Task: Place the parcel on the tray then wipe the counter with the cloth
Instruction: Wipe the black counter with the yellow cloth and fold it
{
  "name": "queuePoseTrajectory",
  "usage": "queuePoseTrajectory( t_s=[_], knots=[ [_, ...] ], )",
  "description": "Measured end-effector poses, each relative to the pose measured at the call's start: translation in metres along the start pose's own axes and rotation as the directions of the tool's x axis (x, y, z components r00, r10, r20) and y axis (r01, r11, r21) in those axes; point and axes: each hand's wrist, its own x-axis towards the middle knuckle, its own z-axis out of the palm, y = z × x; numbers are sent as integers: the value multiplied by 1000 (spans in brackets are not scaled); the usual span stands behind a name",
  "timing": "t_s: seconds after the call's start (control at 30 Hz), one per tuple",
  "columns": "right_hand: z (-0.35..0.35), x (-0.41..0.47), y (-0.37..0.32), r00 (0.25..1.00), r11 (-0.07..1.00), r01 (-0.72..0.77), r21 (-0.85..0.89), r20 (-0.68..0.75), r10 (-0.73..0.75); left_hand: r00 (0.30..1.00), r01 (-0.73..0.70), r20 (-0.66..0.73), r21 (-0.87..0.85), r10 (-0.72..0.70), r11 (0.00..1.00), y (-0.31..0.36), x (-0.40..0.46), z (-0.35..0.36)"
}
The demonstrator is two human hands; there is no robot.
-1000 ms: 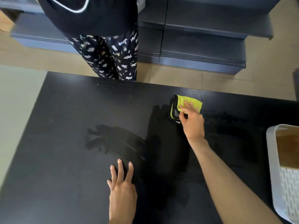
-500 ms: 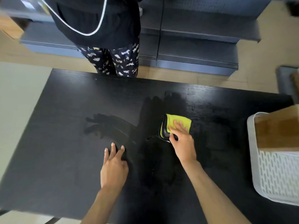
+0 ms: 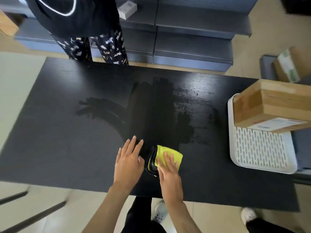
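Note:
A folded yellow-green cloth (image 3: 175, 154) with a dark edge lies on the black counter (image 3: 67, 135) near its front edge. My right hand (image 3: 168, 172) presses flat on the cloth, fingers spread over it. My left hand (image 3: 128, 163) rests flat on the counter just left of the cloth, holding nothing. A brown cardboard parcel (image 3: 272, 105) sits on the white slotted tray (image 3: 259, 148) at the counter's right end. A damp streaked patch (image 3: 190, 105) shows on the counter beyond the cloth.
Another person in a dark top and patterned trousers (image 3: 94, 46) stands at the counter's far side. Grey shelving (image 3: 193, 39) runs behind, with a small white box (image 3: 127, 9) on it. A cardboard box (image 3: 289, 64) rests on the right. My shoes (image 3: 161, 212) show below.
My right hand has drawn the cloth from the far middle of the counter toward the front edge. My left hand now lies right beside the cloth. The view has shifted, showing more of the tray and parcel.

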Motion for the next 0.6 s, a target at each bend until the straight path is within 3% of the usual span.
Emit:
queuePoseTrajectory(
  t_s=[0.17, 0.37, 0.6],
  knots=[
    [-3, 35, 5, 998, 989, 66, -132, 10, -65, 1000, -11, -7, 8, 11, 1000, 7, 13, -3],
    [-20, 131, 12, 999, 994, 24, -109, -40, -29, 997, 71, 39, -187, -65, 980, 13, 46, -5],
    [-39, 270, 20, 999, 993, -14, -117, -47, 8, 998, 29, 57, -152, -21, 988, 21, 96, -4]
  ],
)
